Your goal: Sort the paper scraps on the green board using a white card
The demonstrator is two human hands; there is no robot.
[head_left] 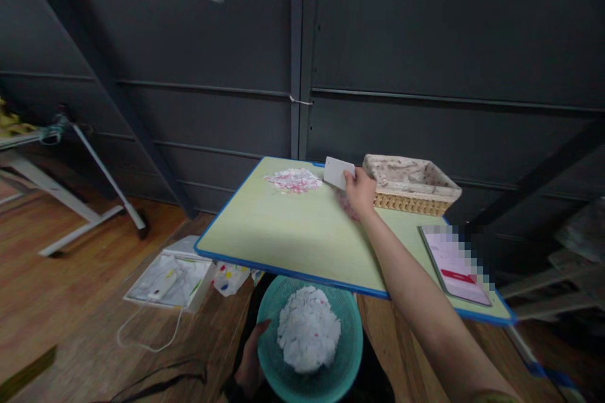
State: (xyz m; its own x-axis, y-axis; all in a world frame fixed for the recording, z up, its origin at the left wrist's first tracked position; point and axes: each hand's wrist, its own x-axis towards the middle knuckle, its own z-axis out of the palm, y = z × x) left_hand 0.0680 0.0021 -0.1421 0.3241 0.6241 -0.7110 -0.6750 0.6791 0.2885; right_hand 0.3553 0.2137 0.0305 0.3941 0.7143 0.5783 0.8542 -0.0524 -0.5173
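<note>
My right hand (361, 190) is closed on a flat white scraper-like card (338, 172), held over the far part of the pale green table (293, 233). Just left of the card lies a heap of small white and pink scraps (297, 180), which look like paper. My left hand (250, 352) grips the left rim of a teal plastic basket (347, 327) below the table's near edge. A mound of white scraps (309, 330) fills the basket's middle. The fingers of my left hand are partly hidden.
A cloth-lined woven basket (411, 201) stands at the table's back right, near my right hand. A tablet-like device (456, 267) lies at the right edge. On the floor at left is an open white box (170, 280) with a cord. A dark panelled wall (212, 44) rises behind.
</note>
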